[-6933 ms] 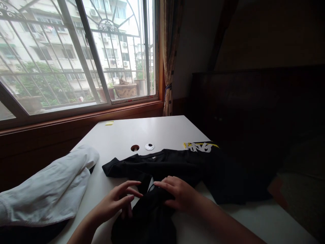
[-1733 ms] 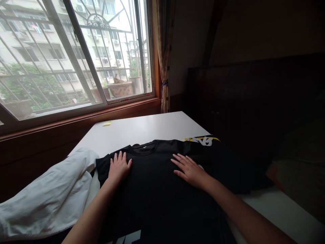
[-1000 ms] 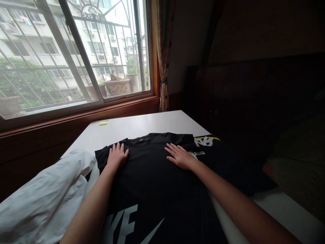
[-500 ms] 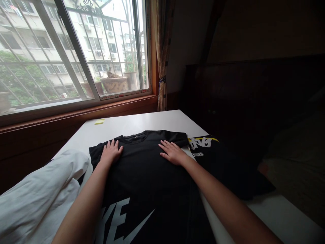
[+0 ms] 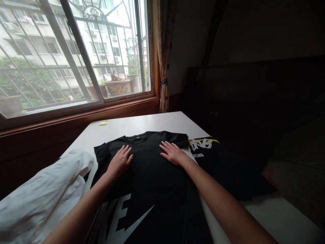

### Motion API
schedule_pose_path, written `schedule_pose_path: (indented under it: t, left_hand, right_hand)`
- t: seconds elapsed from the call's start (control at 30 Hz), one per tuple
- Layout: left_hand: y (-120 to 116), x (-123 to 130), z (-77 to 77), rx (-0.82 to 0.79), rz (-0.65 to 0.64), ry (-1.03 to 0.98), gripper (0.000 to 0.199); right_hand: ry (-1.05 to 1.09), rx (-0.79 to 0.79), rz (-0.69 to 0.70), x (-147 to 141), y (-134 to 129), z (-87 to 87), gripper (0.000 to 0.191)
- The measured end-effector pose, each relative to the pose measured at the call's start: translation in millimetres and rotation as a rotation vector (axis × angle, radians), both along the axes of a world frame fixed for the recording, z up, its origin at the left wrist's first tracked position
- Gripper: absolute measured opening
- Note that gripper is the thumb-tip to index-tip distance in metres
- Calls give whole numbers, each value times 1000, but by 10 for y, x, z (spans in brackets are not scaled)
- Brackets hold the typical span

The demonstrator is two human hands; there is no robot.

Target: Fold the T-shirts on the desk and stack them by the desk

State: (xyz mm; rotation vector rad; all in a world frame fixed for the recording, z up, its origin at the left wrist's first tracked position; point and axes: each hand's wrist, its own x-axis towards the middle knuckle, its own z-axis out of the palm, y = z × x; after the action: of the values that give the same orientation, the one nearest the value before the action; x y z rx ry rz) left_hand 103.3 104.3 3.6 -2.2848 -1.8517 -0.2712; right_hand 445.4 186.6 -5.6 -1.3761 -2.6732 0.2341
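A black T-shirt (image 5: 149, 176) with pale lettering and a swoosh lies spread out, its collar toward the far edge of the white table (image 5: 142, 122). My left hand (image 5: 120, 160) rests with its fingers apart on the upper left of the shirt, below the collar. On the upper right part my right hand (image 5: 172, 153) lies flat, fingers spread, near the right sleeve. Neither hand holds anything. The lower end of the shirt runs out of view.
White cloth (image 5: 50, 189) lies bunched at the left. Another dark garment (image 5: 223, 169) with white and yellow print lies at the right. A yellow slip (image 5: 103, 123) is near the far left corner. Beyond stand a window (image 5: 76, 54) and a curtain (image 5: 164, 57).
My left hand has shifted right and slightly nearer over the shirt, toward its middle. My right hand has hardly moved. The camera view has shifted slightly.
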Motion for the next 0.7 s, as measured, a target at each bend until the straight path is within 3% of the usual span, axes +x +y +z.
schedule_pose_path:
  t: [0.13,0.23,0.5,0.6,0.7]
  left_hand:
    - [-376,73,-195,-84,66,-5,65]
    - [-460,6,-232,-119,121,-18,66]
    - [-164,-57,-146,-179,157,-20,68]
    - [-21,-48,-141,-185,159,-19,68]
    - [80,-48,-132,-190,158,-18,68]
  right_hand:
    - [9,12,7,3,-19,-11,71]
    - [3,19,15,9,-22,-24,72]
    - [-45,15,10,-35,202,-20,68]
    - [-59,22,6,-102,303,65,62]
    - [-42,62,-5,-200,237,195,57]
